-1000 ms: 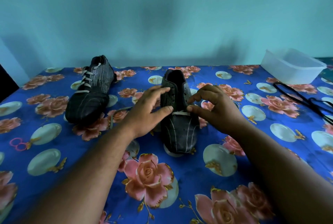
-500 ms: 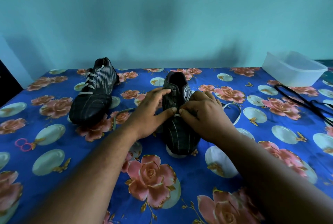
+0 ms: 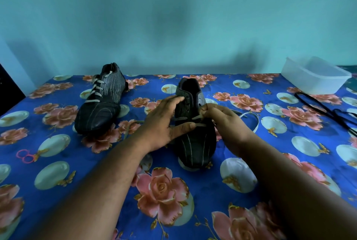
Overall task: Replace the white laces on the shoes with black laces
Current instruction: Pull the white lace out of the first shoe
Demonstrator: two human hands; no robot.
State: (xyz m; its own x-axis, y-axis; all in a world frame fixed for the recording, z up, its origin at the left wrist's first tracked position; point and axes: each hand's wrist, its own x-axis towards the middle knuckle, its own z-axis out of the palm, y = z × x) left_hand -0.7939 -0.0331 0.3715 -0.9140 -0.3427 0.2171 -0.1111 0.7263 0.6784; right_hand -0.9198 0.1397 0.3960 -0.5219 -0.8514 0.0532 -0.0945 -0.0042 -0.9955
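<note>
Our left hand (image 3: pixel 164 121) grips the near shoe (image 3: pixel 195 139) at the tabletop's (image 3: pixel 251 162) middle, fingers on its side, thumb across a white lace (image 3: pixel 199 124). Our right hand (image 3: pixel 224 121) pinches that lace beside the eyelets. The other shoe (image 3: pixel 102 102), white-laced, stands far left; black laces (image 3: pixel 326 109) lie far right.

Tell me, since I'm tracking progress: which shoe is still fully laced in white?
The far-left shoe, untouched; the centre shoe between both hands has only its lowest white crossings left.
</note>
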